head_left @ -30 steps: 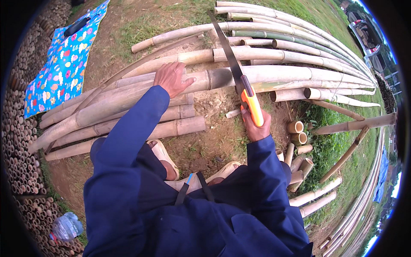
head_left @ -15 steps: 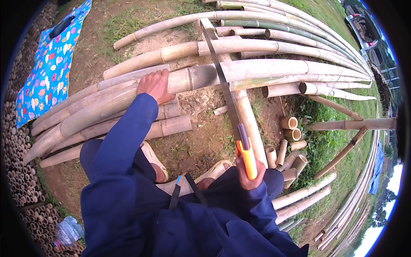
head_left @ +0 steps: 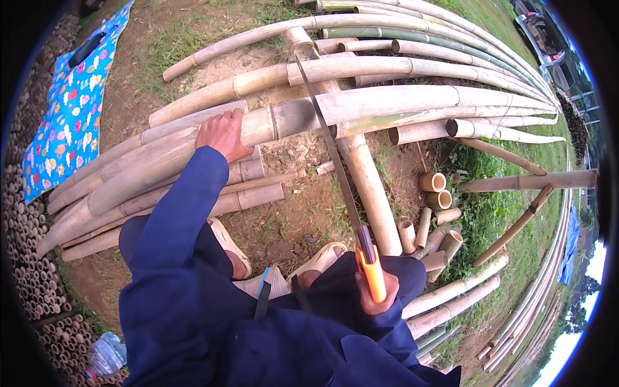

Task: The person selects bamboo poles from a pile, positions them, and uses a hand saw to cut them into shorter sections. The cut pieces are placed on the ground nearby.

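Saw (head_left: 344,174) is held in right grip (head_left: 389,291), lower right; pole (head_left: 284,120) clasped in left grip (head_left: 221,134); strokes best made square.

I have the main pole (head_left: 393,103) running left to right over a crosspiece (head_left: 369,187), the saw (head_left: 343,173) crosswise on it, my left fingers (head_left: 221,126) on its left part, my right fingers (head_left: 365,295) at the saw's near end. Other poles (head_left: 464,72) lie behind; offcuts (head_left: 423,227) sit right of the crosspiece. Far left, a sheet (head_left: 72,109) lies right of tube stacks (head_left: 35,232).
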Available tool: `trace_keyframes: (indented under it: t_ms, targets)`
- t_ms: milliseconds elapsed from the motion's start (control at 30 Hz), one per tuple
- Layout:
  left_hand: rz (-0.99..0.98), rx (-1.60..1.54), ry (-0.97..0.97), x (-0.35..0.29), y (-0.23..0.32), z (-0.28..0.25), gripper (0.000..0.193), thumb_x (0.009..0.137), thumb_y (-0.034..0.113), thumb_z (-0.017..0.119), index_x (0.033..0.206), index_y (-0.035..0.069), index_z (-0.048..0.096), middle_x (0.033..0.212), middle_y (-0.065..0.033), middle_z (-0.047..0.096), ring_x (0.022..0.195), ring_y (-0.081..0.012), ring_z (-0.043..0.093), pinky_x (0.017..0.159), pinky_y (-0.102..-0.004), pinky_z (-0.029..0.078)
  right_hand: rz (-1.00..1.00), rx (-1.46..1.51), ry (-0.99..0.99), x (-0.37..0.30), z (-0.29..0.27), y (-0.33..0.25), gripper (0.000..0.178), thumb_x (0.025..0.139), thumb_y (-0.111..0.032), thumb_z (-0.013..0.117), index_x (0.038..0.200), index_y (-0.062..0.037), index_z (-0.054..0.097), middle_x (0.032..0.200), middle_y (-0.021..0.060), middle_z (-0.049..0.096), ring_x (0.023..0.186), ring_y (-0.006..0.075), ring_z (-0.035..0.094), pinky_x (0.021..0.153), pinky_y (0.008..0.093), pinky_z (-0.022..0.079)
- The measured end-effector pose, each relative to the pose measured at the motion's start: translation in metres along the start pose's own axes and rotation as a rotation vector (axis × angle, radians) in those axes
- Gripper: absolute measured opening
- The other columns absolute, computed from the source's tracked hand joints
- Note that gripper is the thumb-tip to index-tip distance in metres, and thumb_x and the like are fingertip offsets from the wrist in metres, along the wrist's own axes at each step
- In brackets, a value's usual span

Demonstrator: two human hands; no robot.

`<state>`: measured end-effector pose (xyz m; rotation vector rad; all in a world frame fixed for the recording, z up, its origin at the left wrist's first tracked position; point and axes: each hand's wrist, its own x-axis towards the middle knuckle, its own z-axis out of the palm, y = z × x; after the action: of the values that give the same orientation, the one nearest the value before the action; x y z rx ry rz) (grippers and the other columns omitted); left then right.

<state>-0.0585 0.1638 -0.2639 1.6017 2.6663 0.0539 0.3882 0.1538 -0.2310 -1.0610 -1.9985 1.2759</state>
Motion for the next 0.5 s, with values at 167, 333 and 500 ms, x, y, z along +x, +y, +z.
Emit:
trace_keyframes:
  t_ms: [167, 333, 500]
  targets:
    - [-0.002, -0.016, 0.014, 0.003, 0.012, 0.001, 0.071, 0.066, 0.041, 0.092, 0.116, 0.004, 0.059, 0.109, -0.0195, 0.071, 0.102, -0.0374, 0.072, 0.091, -0.0469, 0.059, -0.014, 0.014, -0.011, 0.061, 0.023, 0.011, 0.011, 0.093, -0.005, 0.074, 0.1, 0.0036, 0.073, 0.067, 0.0082, 0.064, 0.055, 0.0135, 0.058, 0.056, 0.0324, 0.048]
    - [0.024, -0.01, -0.021, -0.003, 0.011, -0.002, 0.07, 0.066, 0.04, 0.093, 0.116, 0.004, 0.059, 0.107, -0.02, 0.072, 0.103, -0.0382, 0.071, 0.092, -0.0474, 0.058, 0.107, 0.103, -0.036, 0.091, 0.032, 0.003, 0.014, 0.095, -0.006, 0.073, 0.106, 0.004, 0.073, 0.078, 0.0081, 0.069, 0.071, 0.0124, 0.062, 0.067, 0.0321, 0.052]
    - [-0.013, -0.003, 0.018, -0.01, 0.001, 0.002, 0.07, 0.065, 0.04, 0.093, 0.115, 0.003, 0.059, 0.107, -0.02, 0.072, 0.103, -0.0382, 0.07, 0.092, -0.0461, 0.058, 0.076, 0.175, -0.009, -0.007, 0.011, 0.01, 0.032, 0.095, 0.003, 0.067, 0.127, 0.0069, 0.07, 0.101, 0.0141, 0.076, 0.091, 0.0151, 0.072, 0.086, 0.031, 0.057]
